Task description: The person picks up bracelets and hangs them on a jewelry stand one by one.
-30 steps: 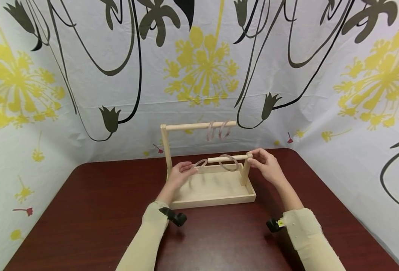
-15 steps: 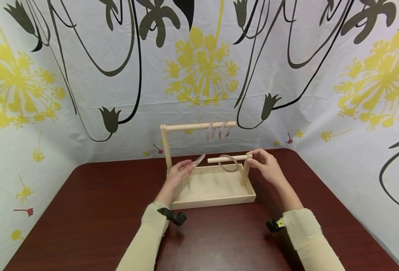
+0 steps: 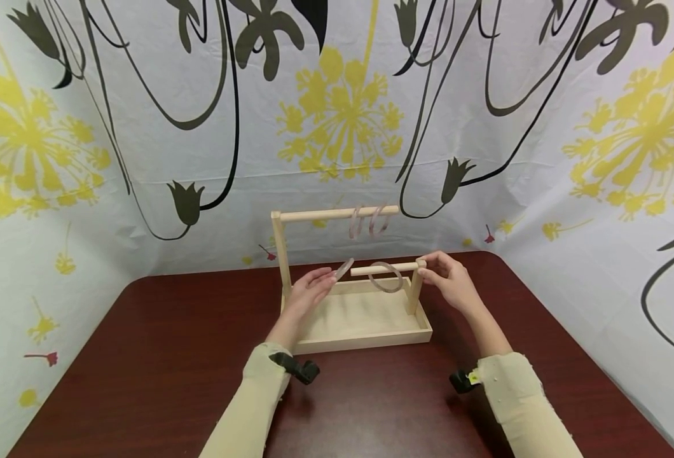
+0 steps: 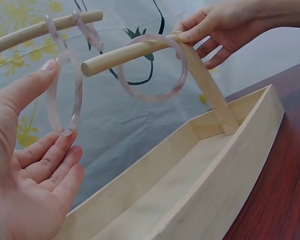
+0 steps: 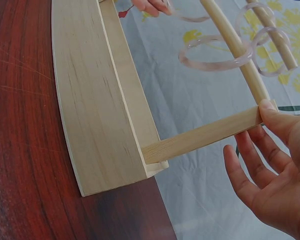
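My left hand (image 3: 309,291) pinches a translucent pinkish bangle (image 4: 78,95) between thumb and fingertips. In the left wrist view, the bangle stands upright near the free end of the lower wooden bar (image 3: 362,270), apart from it in the head view. Another bangle (image 4: 150,97) hangs on that bar. My right hand (image 3: 454,283) grips the top of the short post (image 3: 414,296) where the bar joins it, thumb on one side and fingers on the other. Both belong to a pale wooden jewelry stand with a shallow tray base (image 3: 365,345).
Two more bangles (image 3: 373,222) hang on the stand's higher bar (image 3: 314,215), carried by a tall post (image 3: 281,251) at the left. The stand sits toward the back of a dark reddish table (image 3: 188,369). A patterned cloth (image 3: 245,159) hangs close behind.
My left hand has moved slightly right with its bangle, turning it from a flatter tilt to a steeper one nearer the lower bar's end. The right hand stays on the post.
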Available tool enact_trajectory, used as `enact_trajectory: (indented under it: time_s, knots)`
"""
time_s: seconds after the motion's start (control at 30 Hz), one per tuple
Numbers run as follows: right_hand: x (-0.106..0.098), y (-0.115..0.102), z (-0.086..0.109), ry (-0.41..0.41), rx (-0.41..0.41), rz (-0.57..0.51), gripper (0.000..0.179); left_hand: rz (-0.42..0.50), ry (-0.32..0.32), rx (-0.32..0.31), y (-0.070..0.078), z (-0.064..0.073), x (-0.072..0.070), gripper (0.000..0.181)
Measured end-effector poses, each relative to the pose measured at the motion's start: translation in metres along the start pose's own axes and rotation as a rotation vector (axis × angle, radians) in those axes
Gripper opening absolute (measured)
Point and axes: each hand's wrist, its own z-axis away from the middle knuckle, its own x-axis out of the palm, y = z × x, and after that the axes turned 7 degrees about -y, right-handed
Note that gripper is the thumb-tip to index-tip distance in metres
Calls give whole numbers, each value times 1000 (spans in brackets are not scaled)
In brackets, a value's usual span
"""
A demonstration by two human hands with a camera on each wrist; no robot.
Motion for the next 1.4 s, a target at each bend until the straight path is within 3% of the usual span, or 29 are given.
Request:
enact_trajectory:
  time_s: [0.2,0.43,0.73,1.23,1.4]
  knots:
    - [0,0,0,1,-3,-1,29,-14,-28,11,-1,1,9,47]
    - [0,0,0,0,-7,-1,29,-177,-67,34,-7,1,14,47]
    - [0,0,0,1,-2,-11,29,-262,-114,54,-13,1,16,53]
    - [-1,3,0,8,-13,7,29,-352,-223,75,-20,-6,27,70]
    - [0,2,0,10,-10,-1,29,-362,-234,67,-21,-8,29,73]
